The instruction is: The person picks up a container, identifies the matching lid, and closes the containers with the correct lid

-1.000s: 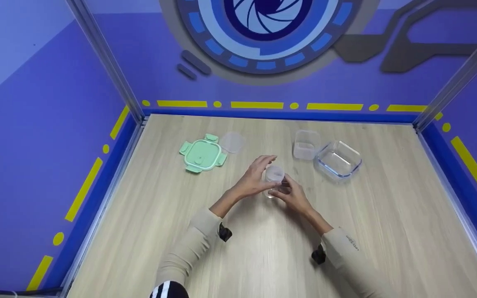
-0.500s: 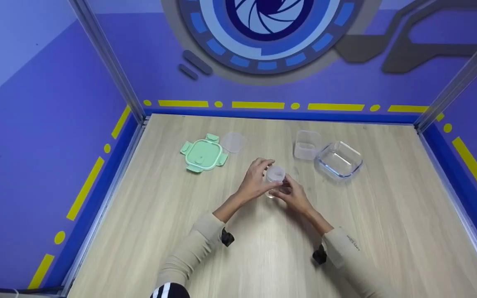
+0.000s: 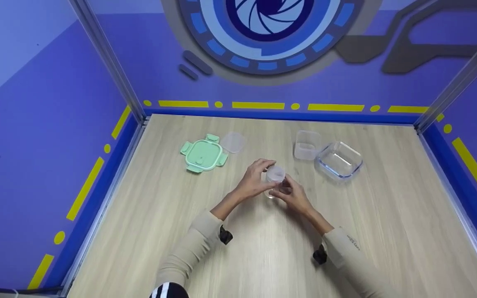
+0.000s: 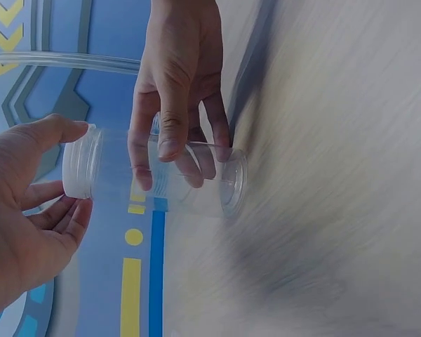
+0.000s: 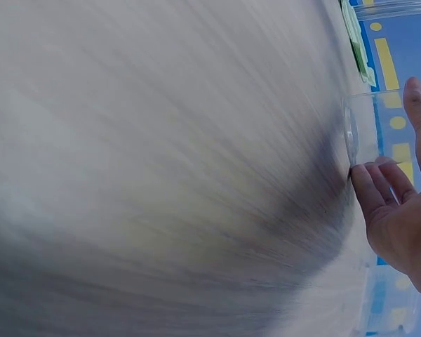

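Closest in you've got tan fabric sleeves [image 3: 197, 236] with small black cameras [image 3: 225, 235] at the wrists, over a pale wood-grain table [image 3: 263, 256]. Past those, the left hand [image 3: 255, 180] has its thumb and fingertips curled round the ribbed edge of a frosted white cap [image 4: 78, 168], and the right hand [image 3: 295, 198] has thumb and fingers curved round the clear body of the jar [image 4: 179, 198] below it. The jar's a smooth see-through cylinder with a thick rounded base, standing upright near the middle of the table (so clear that the right hand's fingers show through its wall). Further back on the right is a glass dish [image 3: 341, 176], squarish with rounded corners and a bluish rim; you can see straight through to its bottom. Over on the left lies a matte mint-green lid [image 3: 203, 154], rounded square, four flaps sticking out. Behind those sit a frosted plastic tub [image 3: 305, 154], paler in its lower half, can't tell if that's contents or just the wall, and a thin translucent disc [image 3: 234, 142] just beside the green lid. Farthest is the purple-blue wall [image 3: 238, 91] with yellow dashes.
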Demonstrator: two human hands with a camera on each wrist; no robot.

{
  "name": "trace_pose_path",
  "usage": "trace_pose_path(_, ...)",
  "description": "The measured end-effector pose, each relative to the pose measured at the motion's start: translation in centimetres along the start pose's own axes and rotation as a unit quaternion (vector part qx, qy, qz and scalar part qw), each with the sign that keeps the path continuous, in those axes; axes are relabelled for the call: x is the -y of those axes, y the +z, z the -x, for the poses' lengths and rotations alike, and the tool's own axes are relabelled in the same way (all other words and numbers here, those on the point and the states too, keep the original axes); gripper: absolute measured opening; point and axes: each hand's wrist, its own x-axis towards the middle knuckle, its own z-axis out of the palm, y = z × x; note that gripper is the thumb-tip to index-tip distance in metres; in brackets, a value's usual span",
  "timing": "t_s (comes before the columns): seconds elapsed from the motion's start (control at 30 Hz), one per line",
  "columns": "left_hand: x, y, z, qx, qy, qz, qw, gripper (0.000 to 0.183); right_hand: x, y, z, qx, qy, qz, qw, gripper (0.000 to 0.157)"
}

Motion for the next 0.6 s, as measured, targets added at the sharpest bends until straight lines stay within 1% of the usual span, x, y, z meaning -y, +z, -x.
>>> trace_pose_path(0.07, 0.08, -0.17, -0.06, 0.012, 0.001, 0.006, 0.9999, 0.057, -0.04, -0.03, 0.01, 0.001, -0.002, 0.002, 1.0, 0.06)
trace_pose_path(0.27, 0.37, -0.67, -0.22, 0.048, 0.009, 0.024, 0.9985, 0.054, 0.11, -0.27, 0.14, 0.008, 0.007, -0.008, 1.0, 0.063)
trace_pose_path(0.37, 0.45, -0.79, -0.28, 0.057, 0.015, 0.024, 0.998, 0.054, 0.15, -0.22, 0.12, 0.003, 0.001, -0.009, 1.0, 0.063)
trace_pose_path(0.47, 0.48, -0.76, -0.25, 0.045, 0.022, 0.019, 0.9986, 0.057, 0.1, -0.06, 0.09, -0.008, -0.004, -0.005, 1.0, 0.059)
trace_pose_path(0.6, 0.12, -0.44, 0.19, 0.003, 0.015, 0.0, 0.9999, 0.06, 0.32, 0.24, 0.23, -0.021, -0.004, -0.006, 1.0, 0.056)
